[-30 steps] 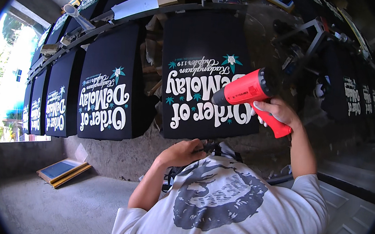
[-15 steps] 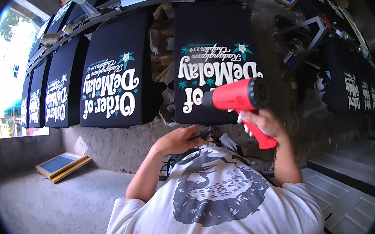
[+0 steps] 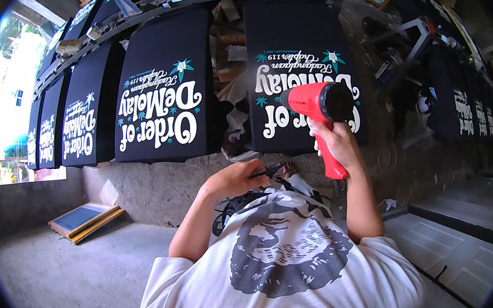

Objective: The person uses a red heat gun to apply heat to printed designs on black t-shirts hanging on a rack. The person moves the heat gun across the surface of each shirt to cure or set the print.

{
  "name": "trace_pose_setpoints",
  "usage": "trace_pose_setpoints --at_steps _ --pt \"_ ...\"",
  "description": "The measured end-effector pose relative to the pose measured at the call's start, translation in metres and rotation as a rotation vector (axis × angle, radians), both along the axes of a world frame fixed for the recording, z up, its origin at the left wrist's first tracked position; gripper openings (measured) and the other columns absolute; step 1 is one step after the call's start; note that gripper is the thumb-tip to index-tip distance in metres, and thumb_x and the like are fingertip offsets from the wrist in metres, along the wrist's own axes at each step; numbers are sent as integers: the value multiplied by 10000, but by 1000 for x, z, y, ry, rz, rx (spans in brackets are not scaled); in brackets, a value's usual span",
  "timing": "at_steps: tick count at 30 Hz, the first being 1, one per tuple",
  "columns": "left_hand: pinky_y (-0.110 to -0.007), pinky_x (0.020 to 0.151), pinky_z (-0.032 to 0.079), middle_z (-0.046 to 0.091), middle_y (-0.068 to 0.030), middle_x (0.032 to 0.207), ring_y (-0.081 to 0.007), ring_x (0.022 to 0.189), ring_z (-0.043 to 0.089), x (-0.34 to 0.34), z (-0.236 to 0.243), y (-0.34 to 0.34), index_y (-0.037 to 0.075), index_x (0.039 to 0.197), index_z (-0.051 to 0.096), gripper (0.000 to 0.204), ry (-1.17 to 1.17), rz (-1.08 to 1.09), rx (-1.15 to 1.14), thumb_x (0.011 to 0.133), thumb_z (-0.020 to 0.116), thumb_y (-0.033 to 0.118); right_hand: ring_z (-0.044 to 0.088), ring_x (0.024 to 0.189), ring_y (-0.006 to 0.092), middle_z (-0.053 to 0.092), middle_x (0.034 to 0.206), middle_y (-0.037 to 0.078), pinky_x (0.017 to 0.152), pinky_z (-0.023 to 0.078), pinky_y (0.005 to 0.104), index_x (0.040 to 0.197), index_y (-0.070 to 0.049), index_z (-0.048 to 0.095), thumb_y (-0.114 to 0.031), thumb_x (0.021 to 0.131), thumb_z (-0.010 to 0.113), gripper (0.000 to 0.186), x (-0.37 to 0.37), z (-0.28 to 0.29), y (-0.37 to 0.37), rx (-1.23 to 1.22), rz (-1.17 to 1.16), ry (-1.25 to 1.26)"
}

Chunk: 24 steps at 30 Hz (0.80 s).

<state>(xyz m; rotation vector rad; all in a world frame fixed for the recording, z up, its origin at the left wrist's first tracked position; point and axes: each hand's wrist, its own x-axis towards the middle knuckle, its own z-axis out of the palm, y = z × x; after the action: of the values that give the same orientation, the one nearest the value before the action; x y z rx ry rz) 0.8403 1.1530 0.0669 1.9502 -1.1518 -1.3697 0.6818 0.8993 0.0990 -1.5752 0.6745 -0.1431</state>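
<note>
Right of centre in the frame, the right hand (image 3: 342, 142) has its fingers closed around the handle of a red pistol-shaped plastic blower with a black rear (image 3: 308, 99), which appears in front of a flat black cloth shirt printed in white and teal (image 3: 297, 28). Near the centre, the left hand's (image 3: 233, 179) fingers curl, nearly closed, on a thin black object (image 3: 271, 171), its kind unclear.

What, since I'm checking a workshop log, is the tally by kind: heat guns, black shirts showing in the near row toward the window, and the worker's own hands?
Heat gun, red: 1
Black shirts showing in the near row: 5
Hands, left hand and right hand: 2
Total: 8
</note>
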Motion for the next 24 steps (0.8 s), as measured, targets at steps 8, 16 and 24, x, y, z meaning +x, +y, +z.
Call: trace_pose_setpoints --at_steps 8,16,24 --pt "-453 799 526 709 -231 983 -390 941 696 7 1 16 13 1158 620 475 -25 -53 -14 1022 647 467 633 598 121 670 820 44 528 527 307 1109 -26 673 -367 987 713 365 0 -6 9 79 56 13" --pt "-450 790 526 716 -221 966 -382 923 699 7 -10 29 11 1159 619 468 27 -31 -45 1031 637 461 633 614 126 679 851 45 539 527 313 1170 -33 666 -354 987 708 373 -17 7 23 87 197 27" --pt "-445 806 529 723 -212 970 -364 940 708 5 -4 27 6 1157 622 475 25 -65 -23 1038 624 466 636 644 118 671 884 47 557 532 286 1238 -52 632 -318 997 699 365 -33 -3 22 72 13 42"
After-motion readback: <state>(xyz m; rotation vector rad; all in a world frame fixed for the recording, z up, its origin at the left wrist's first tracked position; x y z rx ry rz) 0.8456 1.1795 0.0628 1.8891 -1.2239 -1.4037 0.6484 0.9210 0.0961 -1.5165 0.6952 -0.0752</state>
